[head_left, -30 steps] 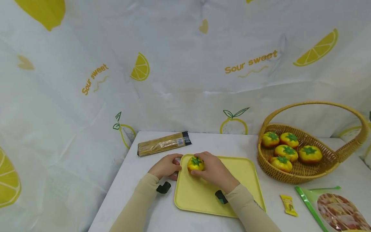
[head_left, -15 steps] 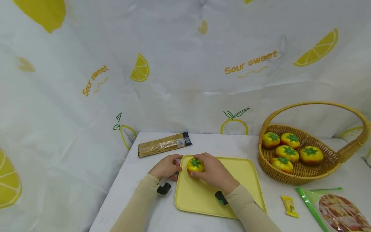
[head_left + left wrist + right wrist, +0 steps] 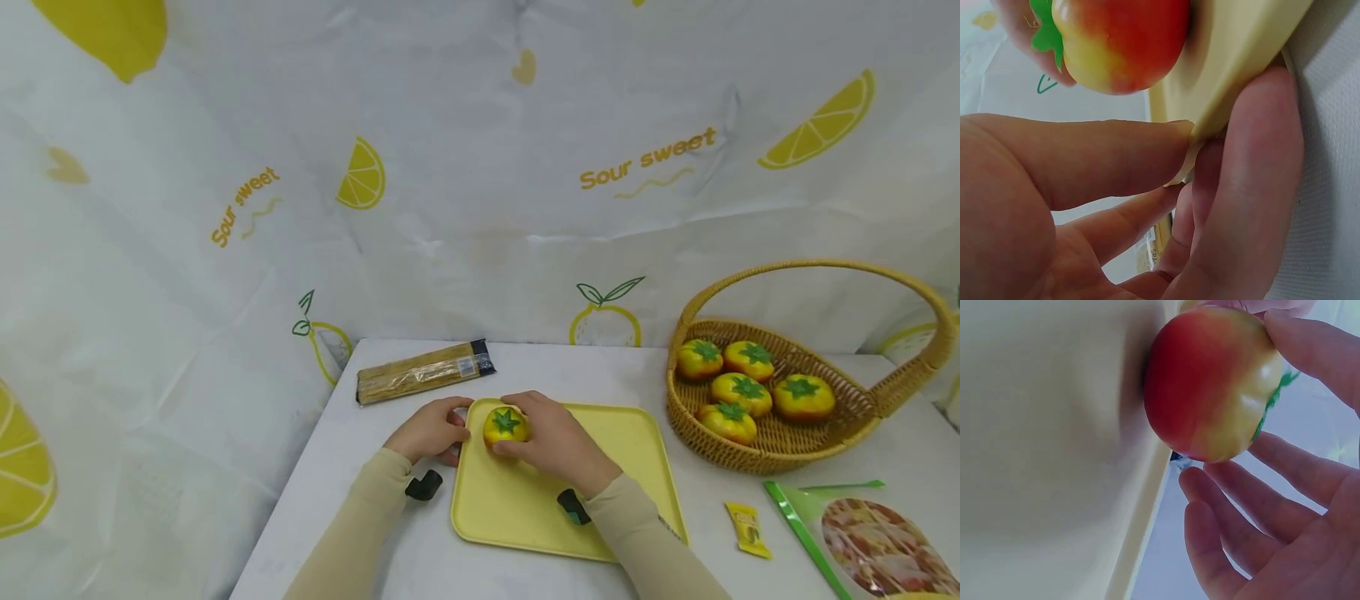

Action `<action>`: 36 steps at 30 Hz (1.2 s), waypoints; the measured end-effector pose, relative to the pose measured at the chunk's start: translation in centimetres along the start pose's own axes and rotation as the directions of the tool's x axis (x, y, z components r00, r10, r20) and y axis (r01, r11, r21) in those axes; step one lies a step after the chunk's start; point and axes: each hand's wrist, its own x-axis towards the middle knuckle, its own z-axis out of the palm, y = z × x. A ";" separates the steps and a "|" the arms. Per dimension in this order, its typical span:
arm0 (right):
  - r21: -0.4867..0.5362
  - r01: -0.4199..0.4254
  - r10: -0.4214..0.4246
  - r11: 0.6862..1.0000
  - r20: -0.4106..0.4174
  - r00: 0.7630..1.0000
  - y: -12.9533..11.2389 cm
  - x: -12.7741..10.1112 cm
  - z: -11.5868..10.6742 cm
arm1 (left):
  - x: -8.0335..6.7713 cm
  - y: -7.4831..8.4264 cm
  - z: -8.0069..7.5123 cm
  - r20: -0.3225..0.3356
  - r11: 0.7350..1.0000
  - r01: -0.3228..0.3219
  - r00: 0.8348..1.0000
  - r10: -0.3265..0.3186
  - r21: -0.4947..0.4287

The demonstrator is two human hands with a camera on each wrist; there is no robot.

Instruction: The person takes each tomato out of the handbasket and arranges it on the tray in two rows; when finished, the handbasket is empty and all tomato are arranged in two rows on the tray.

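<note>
White table (image 3: pixel 412 550): left hand (image 3: pixel 426 428) pinches tray (image 3: pixel 517 512); right hand (image 3: pixel 557 440) grips fruit (image 3: pixel 505 426) between thumb and fingers.

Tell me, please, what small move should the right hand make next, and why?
Probably the right hand should let go of the yellow-red fruit: the fruit seems to rest on the tray, whose edge the left hand grips.

Yellow tray (image 3: pixel 517 512): near-left part left open, far-left corner boxed in.
The fruit (image 3: pixel 506 423) there is flanked by the left hand (image 3: pixel 431 431) and right hand (image 3: pixel 551 437); the near-right corner is crossed by the right sleeve (image 3: pixel 637 533). Behind, a tabletop (image 3: pixel 592 375) strip is left between long pack (image 3: pixel 420 373) and basket (image 3: pixel 738 457), whose top is spanned by an arched handle (image 3: pixel 810 264).
</note>
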 end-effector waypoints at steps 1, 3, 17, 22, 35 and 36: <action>0.009 -0.004 0.004 1.000 0.000 1.000 0.0 -0.1 -0.2 | 0.0 0.0 0.0 0.002 1.000 0.001 1.000 -0.001 -0.003; 0.022 0.002 -0.002 1.000 -0.004 1.000 0.0 -0.3 -0.5 | 0.0 -0.1 0.1 0.002 1.000 0.006 1.000 -0.006 -0.007; -0.053 -0.032 0.022 0.998 -0.184 0.983 4.3 -4.8 -8.6 | 0.0 -0.5 0.1 0.001 1.000 0.004 1.000 -0.004 0.012; -0.097 -0.109 0.081 0.989 -0.257 0.963 7.3 -7.3 -12.2 | -0.5 -0.8 -0.2 -0.018 1.000 0.013 1.000 -0.013 0.004; -0.165 -0.389 0.312 0.906 -0.362 0.879 12.9 -11.7 -16.9 | -0.3 -0.5 0.1 -0.006 1.000 -0.005 1.000 0.005 -0.027; -0.167 -0.405 0.329 0.899 -0.356 0.875 13.1 -11.9 -17.1 | -0.2 -0.4 0.2 0.001 1.000 -0.008 1.000 0.008 -0.029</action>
